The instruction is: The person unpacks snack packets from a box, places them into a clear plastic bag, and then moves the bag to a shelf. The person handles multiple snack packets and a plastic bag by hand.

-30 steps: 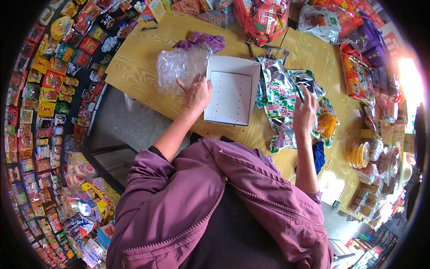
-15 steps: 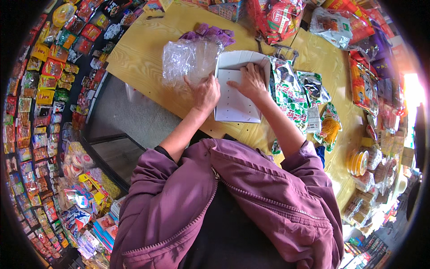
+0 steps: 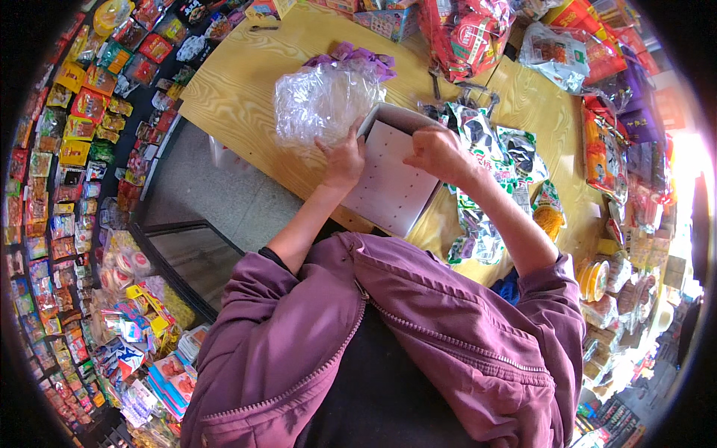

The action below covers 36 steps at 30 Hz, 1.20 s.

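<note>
A white open cardboard box (image 3: 390,179) sits turned at an angle on the wooden table in front of me, with rows of small dark dots on its pale panel. My left hand (image 3: 345,160) grips the box's left wall near the far corner, one finger sticking out to the left. On the opposite side, my right hand (image 3: 447,154) is closed over the right wall, its thumb reaching inward above the panel; its curled fingertips are partly hidden. Crumpled clear plastic wrap (image 3: 317,104) lies beyond my left hand. Green-and-white food packets (image 3: 482,216) lie beside my right forearm.
Purple packets (image 3: 347,56) lie behind the wrap. A large red bag (image 3: 467,37) stands at the table's far side, with a clear food bag (image 3: 553,56) right of it. Racks of colourful snack packets (image 3: 82,149) line the left. A dark-framed bin (image 3: 190,257) stands at lower left.
The box has turned clockwise and its near end has come closer to me. My right hand has gone from lying spread inside the box to a closed grip at its right wall.
</note>
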Available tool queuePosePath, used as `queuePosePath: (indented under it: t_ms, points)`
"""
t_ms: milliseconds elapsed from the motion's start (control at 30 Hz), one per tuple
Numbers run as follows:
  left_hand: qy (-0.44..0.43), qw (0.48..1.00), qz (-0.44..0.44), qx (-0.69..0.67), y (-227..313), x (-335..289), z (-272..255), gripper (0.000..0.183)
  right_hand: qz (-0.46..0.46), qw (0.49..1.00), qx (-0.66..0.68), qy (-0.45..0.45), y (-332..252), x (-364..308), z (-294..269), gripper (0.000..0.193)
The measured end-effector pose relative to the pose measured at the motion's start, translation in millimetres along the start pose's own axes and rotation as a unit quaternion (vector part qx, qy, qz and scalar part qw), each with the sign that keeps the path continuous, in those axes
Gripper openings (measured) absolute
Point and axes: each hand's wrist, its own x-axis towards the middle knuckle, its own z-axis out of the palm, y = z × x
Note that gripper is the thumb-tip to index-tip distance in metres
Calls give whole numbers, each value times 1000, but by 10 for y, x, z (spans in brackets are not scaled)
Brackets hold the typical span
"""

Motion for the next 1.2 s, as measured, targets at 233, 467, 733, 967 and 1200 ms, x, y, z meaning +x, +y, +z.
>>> queuePosePath:
  t_ms: [233,467,733,967,1200]
  points:
    - [58,964,88,-245,16,14,80,34,128,991,-8,-35,-140,-35,47,65]
    - [13,909,52,-413,-70,61,98,35,83,992,80,-53,-115,-87,26,71]
    - [-1,918,44,-393,-180,103,220,41,-37,981,171,-83,-1220,-737,-427,72]
    - [97,951,35,-290,-175,118,110,46,-30,978,33,205,-1087,-1705,-1083,85]
    - [65,951,25,-300,72,125,104,45,190,817,175,515,-551,-2682,-1043,78]
